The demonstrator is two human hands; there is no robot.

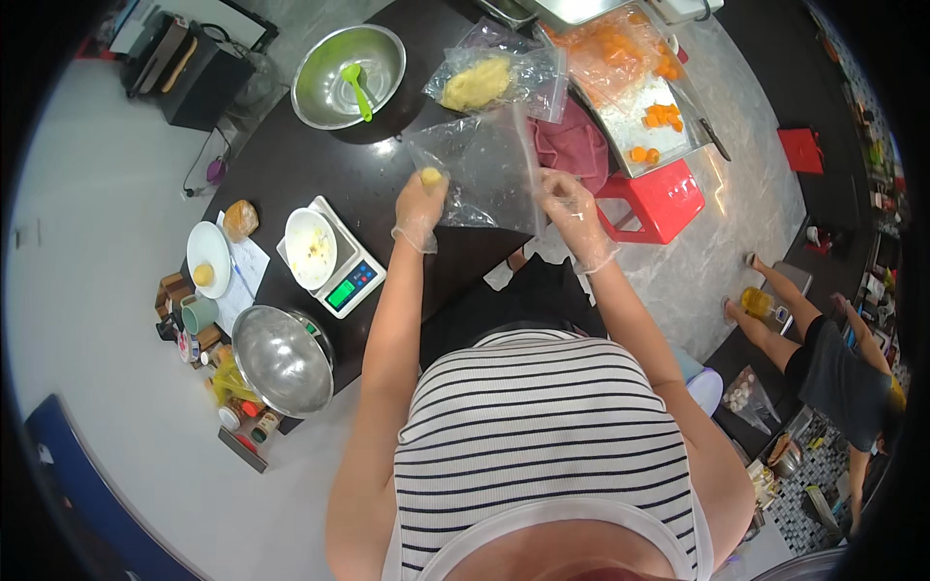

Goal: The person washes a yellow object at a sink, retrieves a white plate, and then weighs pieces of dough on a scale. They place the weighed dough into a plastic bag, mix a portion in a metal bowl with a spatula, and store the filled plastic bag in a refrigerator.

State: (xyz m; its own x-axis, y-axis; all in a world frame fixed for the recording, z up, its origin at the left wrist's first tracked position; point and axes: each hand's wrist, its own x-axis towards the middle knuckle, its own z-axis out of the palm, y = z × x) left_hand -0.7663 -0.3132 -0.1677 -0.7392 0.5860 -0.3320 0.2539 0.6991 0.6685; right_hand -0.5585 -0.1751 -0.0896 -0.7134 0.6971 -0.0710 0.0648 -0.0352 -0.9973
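My left hand (421,203), in a thin clear glove, holds a small yellow ball (431,176) of what looks like dough or paste. It is at the left side of a large clear zip bag (487,160) above the dark table. My right hand (570,207), also gloved, has its fingertips pinched at the bag's zip edge. Beyond lies another clear bag with a yellow mass (476,83) in it. To my left, a white bowl (311,248) with yellow residue stands on a digital scale (352,283).
A steel bowl (312,72) with a green spatula (357,91) stands at the far left. A metal tray (617,138) with orange pieces and a knife (715,139) lies right, above a red stool (661,207). A white plate (209,250) carries a yellow ball. Another person (835,378) is at the right.
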